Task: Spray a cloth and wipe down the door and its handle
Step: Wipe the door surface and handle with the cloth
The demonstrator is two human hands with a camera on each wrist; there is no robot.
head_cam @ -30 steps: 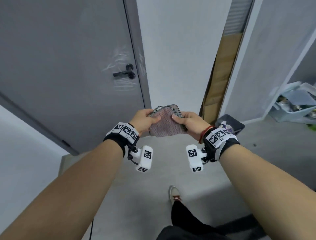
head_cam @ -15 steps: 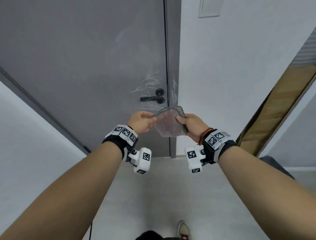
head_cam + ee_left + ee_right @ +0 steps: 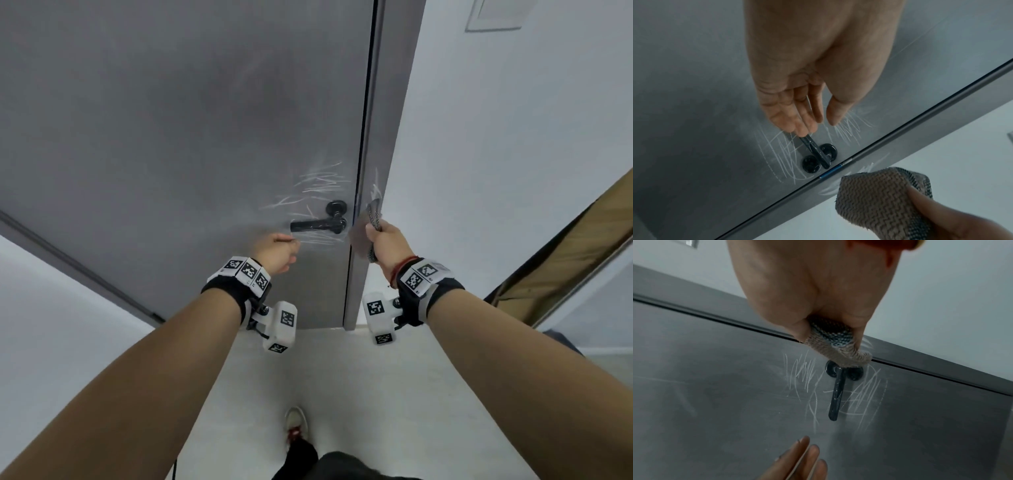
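Right hand (image 3: 385, 240) grips knitted cloth (image 3: 875, 198) beside black lever handle (image 3: 836, 394).

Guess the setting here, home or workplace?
Can't tell which; likely an indoor corridor. A grey door with a black lever handle, plain white wall with a wall plate, bare pale floor.

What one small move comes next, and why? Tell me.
Probably bring the cloth in the right hand leftward onto the handle: the cloth hangs beside it, clear of the door, and white streaks surround it. The left hand is empty.
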